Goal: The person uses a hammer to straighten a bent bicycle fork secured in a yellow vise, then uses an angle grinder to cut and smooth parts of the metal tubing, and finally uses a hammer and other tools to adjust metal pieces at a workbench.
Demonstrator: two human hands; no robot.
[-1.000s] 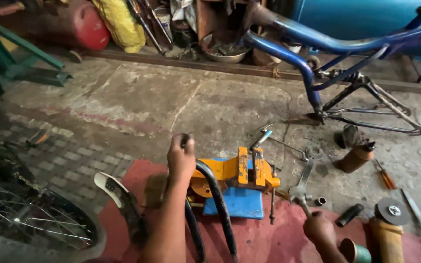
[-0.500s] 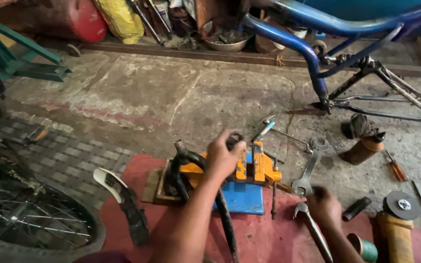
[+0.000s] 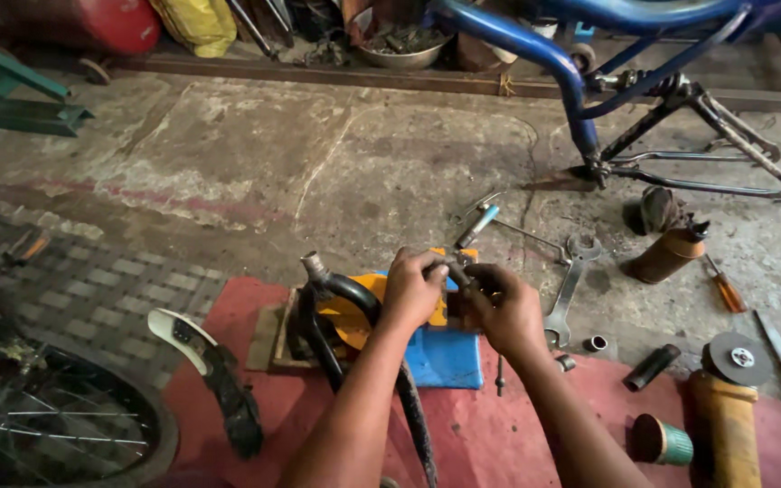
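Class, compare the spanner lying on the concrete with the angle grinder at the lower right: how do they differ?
The spanner is slim, flat, bare grey metal; the angle grinder is thick, with a yellow-orange body and a round disc. The spanner lies on bare concrete by the right hand; the grinder rests partly on the red mat. Neither is being held.

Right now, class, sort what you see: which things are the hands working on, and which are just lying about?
In hand:
left hand
right hand
orange vise
black bicycle fork

Lying about:
spanner
angle grinder
screwdriver
blue bicycle frame
wheel
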